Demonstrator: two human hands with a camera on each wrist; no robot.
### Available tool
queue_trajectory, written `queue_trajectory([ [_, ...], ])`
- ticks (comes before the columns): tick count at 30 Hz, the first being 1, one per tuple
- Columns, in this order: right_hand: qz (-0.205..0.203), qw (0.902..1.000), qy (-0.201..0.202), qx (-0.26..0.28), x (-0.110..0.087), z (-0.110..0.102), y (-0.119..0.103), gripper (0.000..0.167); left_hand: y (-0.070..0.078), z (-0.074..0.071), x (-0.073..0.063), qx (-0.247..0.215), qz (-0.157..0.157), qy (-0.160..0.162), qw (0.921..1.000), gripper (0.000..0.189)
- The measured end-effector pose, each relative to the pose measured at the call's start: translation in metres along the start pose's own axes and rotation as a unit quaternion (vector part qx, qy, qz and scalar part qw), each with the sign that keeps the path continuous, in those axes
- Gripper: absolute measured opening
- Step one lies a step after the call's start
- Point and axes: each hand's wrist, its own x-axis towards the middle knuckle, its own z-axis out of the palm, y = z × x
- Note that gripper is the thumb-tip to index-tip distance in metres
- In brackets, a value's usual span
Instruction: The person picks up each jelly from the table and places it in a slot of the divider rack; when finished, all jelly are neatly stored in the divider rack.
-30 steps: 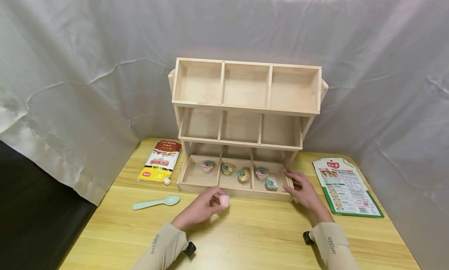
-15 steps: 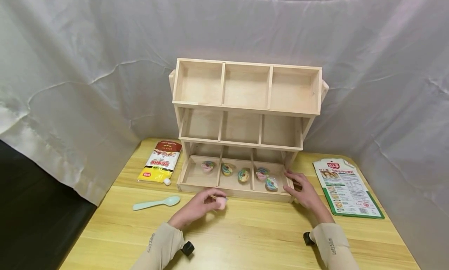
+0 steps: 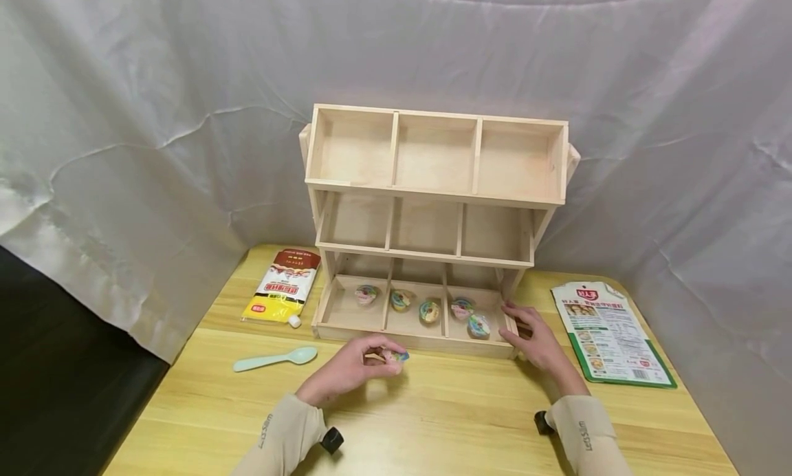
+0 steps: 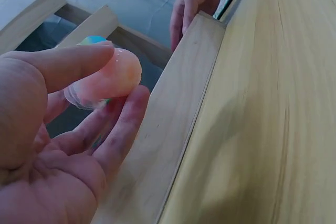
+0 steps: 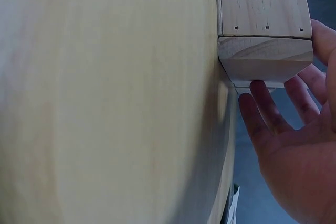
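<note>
My left hand (image 3: 353, 369) pinches a small jelly cup (image 4: 123, 74) between thumb and fingers, just in front of the wooden rack's bottom tray (image 3: 414, 337). In the left wrist view its pink rounded body points right; in the head view its colourful lid faces right. At the tray's right end, my right hand (image 3: 537, 338) grips the side wall, with thumb at the rim and fingers along the outside (image 5: 294, 150). Several jelly cups lie in the bottom tray: a pink cup (image 3: 366, 295) at left, two yellow ones (image 3: 430, 312) in the middle, two more (image 3: 478, 325) at right.
The rack's middle tier (image 3: 424, 251) and top tier (image 3: 436, 187) rise behind, each with three compartments. A capped pouch (image 3: 281, 287) and a pale green spoon (image 3: 275, 359) lie left. A green-and-white packet (image 3: 612, 331) lies right. A grey curtain (image 3: 433, 42) surrounds the table.
My left hand has shifted slightly left and turned the jelly cup, so its colourful lid now shows instead of its pink body. The right hand stays at the tray's end.
</note>
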Motion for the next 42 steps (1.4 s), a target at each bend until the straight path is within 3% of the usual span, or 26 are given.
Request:
queue_trajectory([
  [7,-0.005,0.9999,0.003,-0.01,0.0,0.003,0.003,0.053,0.008,-0.003,-0.002,0.013,0.012,0.033,0.9993,0.044],
  [14,0.001,1.0,0.004,-0.006,-0.003,0.002,0.002,0.055,0.01,-0.009,-0.002,0.044,0.019,0.088,0.995,0.044],
  [23,0.001,1.0,0.003,0.0,-0.002,0.002,0.003,0.057,0.014,-0.017,-0.003,0.066,0.032,0.115,0.9907,0.046],
  [33,0.006,1.0,-0.002,-0.001,-0.002,0.003,0.002,0.057,0.017,-0.041,-0.001,0.097,0.051,0.202,0.9734,0.051],
  [42,0.001,1.0,-0.002,-0.004,0.0,-0.001,-0.002,0.056,0.015,-0.068,-0.003,0.134,0.032,0.276,0.9513,0.048],
])
